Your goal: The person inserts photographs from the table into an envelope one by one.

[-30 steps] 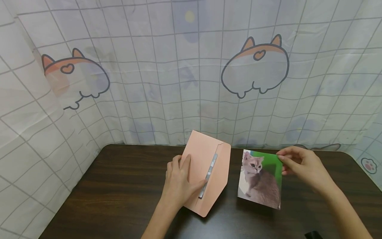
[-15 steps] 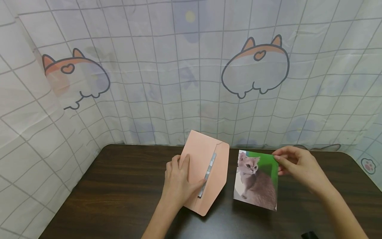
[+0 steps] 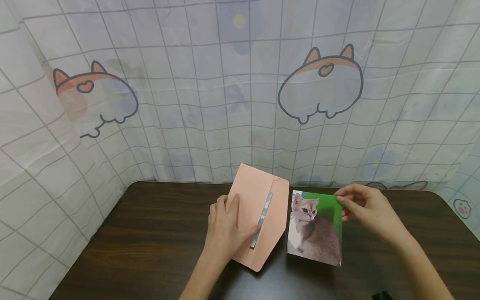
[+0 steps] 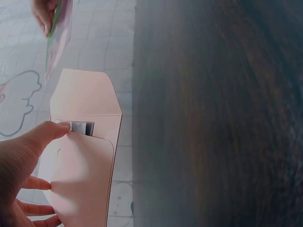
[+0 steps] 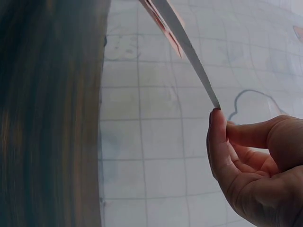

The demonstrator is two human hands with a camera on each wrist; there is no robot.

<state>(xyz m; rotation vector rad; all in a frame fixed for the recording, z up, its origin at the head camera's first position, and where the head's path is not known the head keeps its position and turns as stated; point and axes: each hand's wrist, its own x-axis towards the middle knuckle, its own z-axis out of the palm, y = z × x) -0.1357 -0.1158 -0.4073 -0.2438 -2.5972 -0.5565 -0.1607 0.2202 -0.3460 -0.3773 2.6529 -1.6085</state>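
My left hand [image 3: 226,227] grips a pale pink envelope [image 3: 253,187] by its left side, thumb near the opening. The envelope's flap [image 3: 276,208] is open toward the right. A narrow strip of a printed picture [image 3: 265,210] shows at the opening; the rest of it is inside, hidden. To the right, my right hand [image 3: 365,210] pinches the upper right corner of a cat photo [image 3: 318,237] between thumb and fingers. The photo hangs tilted, picture side up, just beside the flap. In the right wrist view this photo [image 5: 191,54] appears edge-on.
A dark wooden table [image 3: 150,233] lies under both hands. A white grid-patterned cloth [image 3: 210,104] with cartoon animal drawings hangs behind it and on the left. Part of a black object [image 3: 381,296] shows at the bottom edge, near the right forearm.
My right hand has moved left with the cat photo, bringing it closer to the envelope's flap. The left hand and the envelope have stayed almost still.
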